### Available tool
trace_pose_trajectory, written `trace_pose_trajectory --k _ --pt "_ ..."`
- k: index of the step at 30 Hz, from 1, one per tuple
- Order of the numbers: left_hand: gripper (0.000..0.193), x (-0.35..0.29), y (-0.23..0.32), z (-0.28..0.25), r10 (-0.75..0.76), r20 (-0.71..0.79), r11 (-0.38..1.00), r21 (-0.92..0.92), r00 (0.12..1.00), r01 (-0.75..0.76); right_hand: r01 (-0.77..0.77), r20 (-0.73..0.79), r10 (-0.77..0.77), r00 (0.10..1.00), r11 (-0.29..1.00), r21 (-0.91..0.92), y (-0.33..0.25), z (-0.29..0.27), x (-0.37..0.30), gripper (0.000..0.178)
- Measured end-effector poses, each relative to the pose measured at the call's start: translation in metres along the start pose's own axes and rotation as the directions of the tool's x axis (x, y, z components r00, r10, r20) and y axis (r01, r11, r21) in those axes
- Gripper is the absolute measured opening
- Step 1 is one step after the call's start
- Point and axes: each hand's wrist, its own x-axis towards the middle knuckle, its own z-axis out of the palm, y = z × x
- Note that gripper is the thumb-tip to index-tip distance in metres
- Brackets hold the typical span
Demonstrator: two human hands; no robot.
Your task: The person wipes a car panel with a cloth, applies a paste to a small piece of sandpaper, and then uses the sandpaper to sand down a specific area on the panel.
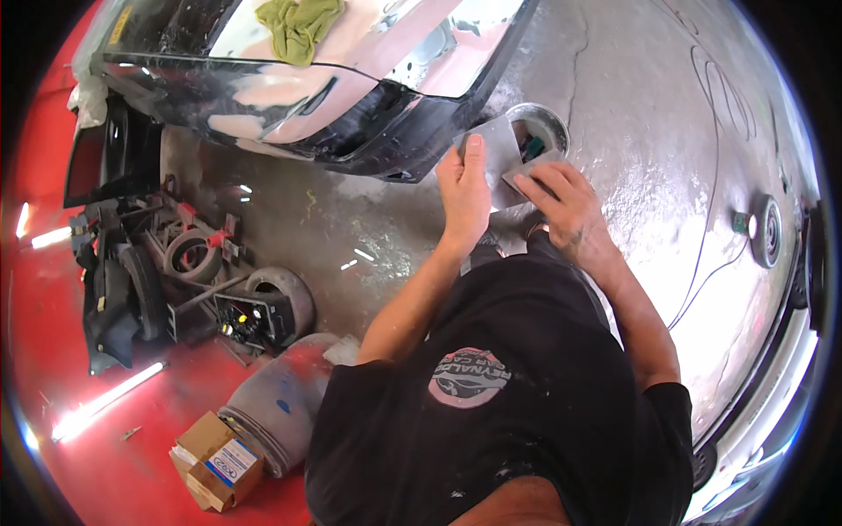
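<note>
Both hands are raised in front of me over a wet concrete floor. My left hand (465, 188) grips a grey sheet of sandpaper (496, 145) by its left edge, thumb lying on top. My right hand (566, 206) pinches the same sheet at its lower right corner, where it looks folded or torn. Just beyond the sheet a round metal bowl (545, 130) holding small items stands on the floor. A black car bumper (289, 105) with sanded pale patches stretches across the upper left, close to my left hand.
A green rag (300, 26) lies on the car body at the top. Black car parts and a jack (189, 263) are piled at the left on red floor. A grey drum (276, 403) and a cardboard box (215, 460) sit lower left. A round sander (767, 230) with hose lies right.
</note>
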Motion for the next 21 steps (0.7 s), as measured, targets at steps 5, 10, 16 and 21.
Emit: trace_pose_trajectory --k 5,10,16,21 --pt "0.027 0.007 -0.004 -0.014 0.045 -0.097 0.997 -0.061 0.994 -0.051 -0.004 0.092 -0.003 0.996 0.997 0.079 0.004 -0.002 -0.008 0.055" --pt "0.028 0.008 0.011 -0.009 0.004 -0.155 0.978 -0.204 0.988 -0.035 -0.011 -0.02 0.015 1.0 0.983 0.185 0.004 -0.007 -0.001 0.057" --pt "0.029 -0.005 0.006 -0.016 -0.341 0.065 0.827 -0.455 0.938 0.332 -0.048 0.012 0.047 0.999 0.994 0.098 0.002 0.007 -0.007 0.062" --pt "0.028 -0.003 0.013 -0.016 -0.058 -0.009 0.973 -0.226 0.998 0.054 -0.092 0.038 0.091 0.995 0.995 0.029 0.015 0.0 -0.003 0.065"
